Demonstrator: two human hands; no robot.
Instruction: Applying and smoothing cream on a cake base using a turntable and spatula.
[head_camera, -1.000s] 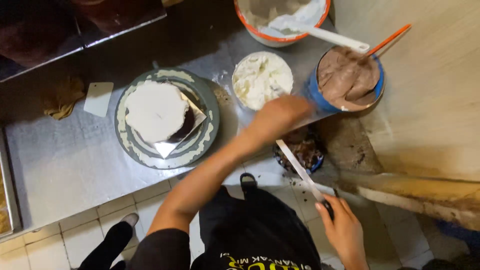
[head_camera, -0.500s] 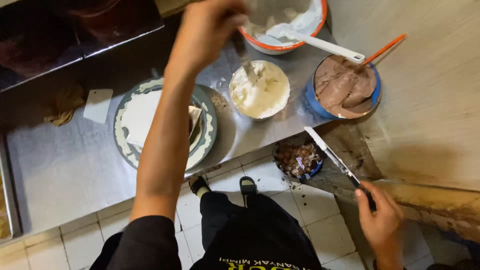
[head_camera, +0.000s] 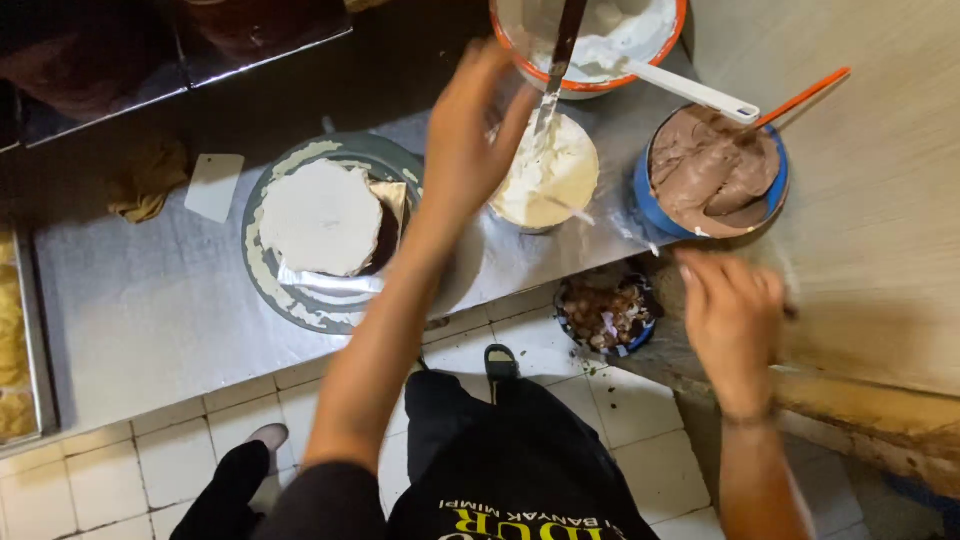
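Note:
My left hand (head_camera: 468, 140) reaches over the steel table, fingers closed on the lower part of a long metal spatula (head_camera: 556, 62). The spatula's tip rests in a bowl of white cream (head_camera: 552, 175). Left of that arm, a round cake coated in white cream (head_camera: 320, 215) stands on a grey turntable (head_camera: 262, 270). My right hand (head_camera: 730, 310) is blurred, palm down with its fingers spread, at the edge of the wooden counter. It is beside a small dark bowl of crumbs (head_camera: 605, 312), and no tool shows in it.
A blue bowl of chocolate cream (head_camera: 712, 170) holds an orange-handled tool (head_camera: 805, 98). An orange-rimmed bowl of white cream (head_camera: 620, 40) with a white scoop (head_camera: 695, 92) stands at the back. A white scraper (head_camera: 214, 186) and a brown cloth (head_camera: 150, 178) lie left. A tray edge (head_camera: 30, 330) is at far left.
My left hand came back from the orange-rimmed bowl to the white cream bowl, now with a spatula. The long knife my right hand held is out of sight, and that hand moved up to the counter edge.

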